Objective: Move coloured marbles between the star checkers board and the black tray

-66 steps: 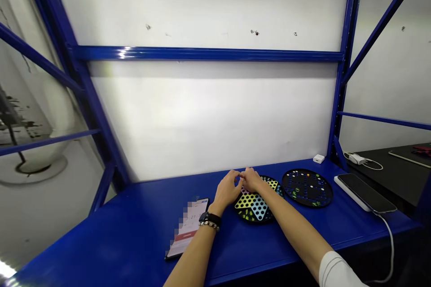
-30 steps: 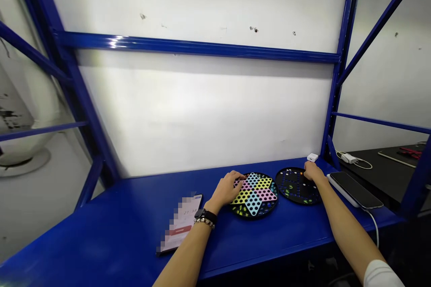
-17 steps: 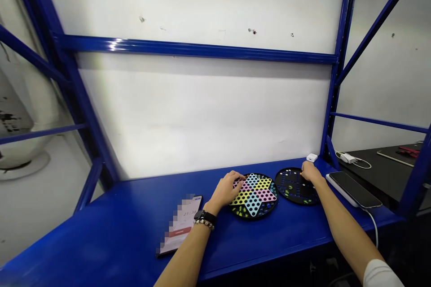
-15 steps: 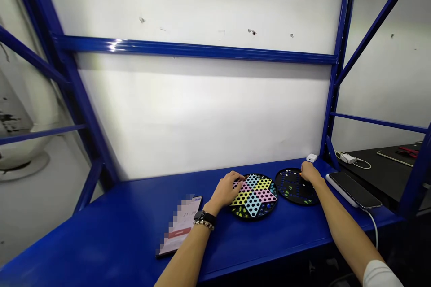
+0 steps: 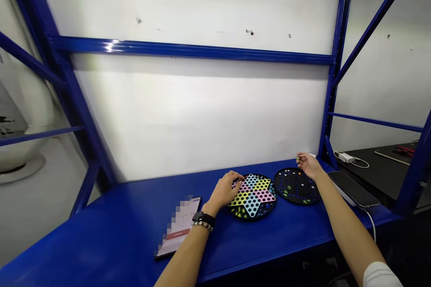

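- A broad, glossy blue surface (image 5: 117, 224) spans the lower view; a blue metal frame (image 5: 191, 49) of posts, crossbars and slanted braces rises round it.
- Behind stands a smooth white wall (image 5: 202, 112) with a few dark scuffs high up; a thick off-white pipe (image 5: 40, 98) runs down at far left.
- The left hand (image 5: 228, 188), with a black watch (image 5: 203, 218) and a beaded bracelet (image 5: 202, 225) at the wrist, rests on the left edge of a round black game board (image 5: 252, 195) bearing a pink, yellow and pale-blue star full of holes; its grip is loosely curled, and whether anything lies beneath the fingers I cannot tell.
- The right hand (image 5: 308, 164) is raised over the far edge of a second round black board (image 5: 299, 193) marked with blue dots; its grip is pinched closed on a tiny yellow-green piece (image 5: 297, 158).
- White pieces and one orange piece (image 5: 299, 173) sit on that second board; the two boards lie side by side.
- Left of them lies a phone with a lit screen (image 5: 180, 231), partly pixelated; at right, a dark-screened phone (image 5: 355, 187) rests on a white block, beside a white cable (image 5: 373, 224).
- Beyond the frame, a black table (image 5: 387, 166) carries a white adapter (image 5: 346, 158).
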Demonstrator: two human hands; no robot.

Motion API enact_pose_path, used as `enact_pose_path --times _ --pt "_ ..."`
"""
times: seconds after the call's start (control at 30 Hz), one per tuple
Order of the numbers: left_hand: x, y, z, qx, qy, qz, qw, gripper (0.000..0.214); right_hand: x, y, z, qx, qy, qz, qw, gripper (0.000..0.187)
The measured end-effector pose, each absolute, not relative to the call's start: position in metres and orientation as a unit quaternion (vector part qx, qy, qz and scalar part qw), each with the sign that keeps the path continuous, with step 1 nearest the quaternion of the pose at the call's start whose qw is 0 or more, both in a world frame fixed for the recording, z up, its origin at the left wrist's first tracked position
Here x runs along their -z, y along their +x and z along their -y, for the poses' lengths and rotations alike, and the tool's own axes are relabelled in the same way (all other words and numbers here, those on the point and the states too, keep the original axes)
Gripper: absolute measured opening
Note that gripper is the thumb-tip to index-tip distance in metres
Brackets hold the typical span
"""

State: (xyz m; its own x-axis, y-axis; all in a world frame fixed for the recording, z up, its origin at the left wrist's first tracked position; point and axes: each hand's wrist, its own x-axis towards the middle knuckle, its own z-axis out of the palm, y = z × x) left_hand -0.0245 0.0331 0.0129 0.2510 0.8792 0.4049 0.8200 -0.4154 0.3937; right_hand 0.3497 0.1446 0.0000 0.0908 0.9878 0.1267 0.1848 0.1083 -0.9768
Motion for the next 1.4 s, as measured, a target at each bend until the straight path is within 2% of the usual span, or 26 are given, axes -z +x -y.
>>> enact_pose_path --times 0.1,0.2,0.4,0.47,0.57,0.67,0.83,0.93,1.03,1.1,1.17,1.27,1.4 --pt "-0.014 -0.024 -0.032 -0.287 0.791 -0.538 0.051 0.029 -0.002 0.343 -0.140 -0.419 -0.524 0.548 0.499 0.023" --pt "-0.015 -0.024 -0.032 -0.289 0.789 -0.540 0.051 0.029 0.006 0.331 -0.136 -0.410 -0.560 0.589 0.413 0.024" --pt "-0.013 -0.024 -0.033 -0.297 0.792 -0.531 0.049 0.027 0.015 0.311 -0.131 -0.225 -0.603 0.688 0.334 0.030" --pt "-0.013 -0.024 -0.033 -0.297 0.794 -0.529 0.049 0.027 0.015 0.308 -0.128 -0.217 -0.585 0.718 0.309 0.027" --pt "-0.014 -0.023 -0.032 -0.297 0.792 -0.531 0.050 0.027 0.017 0.302 -0.122 -0.225 -0.549 0.773 0.224 0.024" --pt "-0.014 -0.023 -0.031 -0.292 0.792 -0.535 0.050 0.027 0.021 0.291 -0.116 -0.182 -0.540 0.801 0.182 0.024" --pt "-0.013 -0.024 -0.032 -0.290 0.792 -0.535 0.055 0.027 0.027 0.272 -0.113 -0.112 -0.518 0.830 0.175 0.017" --pt "-0.011 -0.024 -0.033 -0.289 0.793 -0.534 0.057 0.028 0.027 0.269 -0.115 -0.128 -0.500 0.830 0.210 0.011" --pt "-0.011 -0.025 -0.035 -0.292 0.792 -0.533 0.057 0.028 0.022 0.274 -0.119 -0.233 -0.494 0.778 0.312 0.006" --pt "-0.011 -0.025 -0.035 -0.293 0.791 -0.534 0.058 0.029 0.016 0.282 -0.121 -0.335 -0.491 0.707 0.385 0.011" --pt "-0.011 -0.025 -0.034 -0.297 0.794 -0.528 0.057 0.028 0.013 0.293 -0.121 -0.407 -0.483 0.654 0.417 0.013" --pt "-0.012 -0.024 -0.033 -0.305 0.796 -0.520 0.052 0.027 0.013 0.309 -0.117 -0.415 -0.501 0.652 0.390 0.012" --pt "-0.012 -0.023 -0.032 -0.298 0.795 -0.525 0.053 0.028 0.021 0.313 -0.106 -0.337 -0.530 0.709 0.321 0.013"
